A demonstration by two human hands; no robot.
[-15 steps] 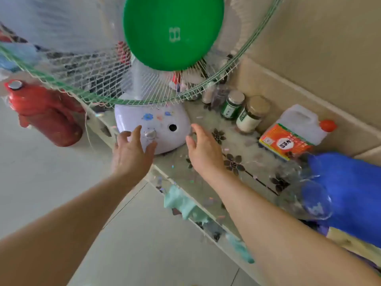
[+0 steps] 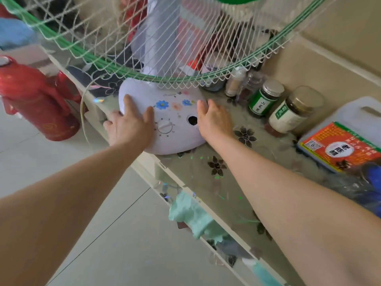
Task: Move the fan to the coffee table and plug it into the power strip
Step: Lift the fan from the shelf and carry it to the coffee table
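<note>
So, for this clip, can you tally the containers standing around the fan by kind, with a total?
Red thermos flasks, on the floor at the left: 1
Lidded jars with green labels, right of the fan base: 2
Smaller clear spice jars behind those: 2
White jugs with an orange label: 1
Total: 6

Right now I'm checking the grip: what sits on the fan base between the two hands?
In the head view, the left hand and right hand flank the fan base; between them are its dial, a dark round hole and flower decals.
</note>
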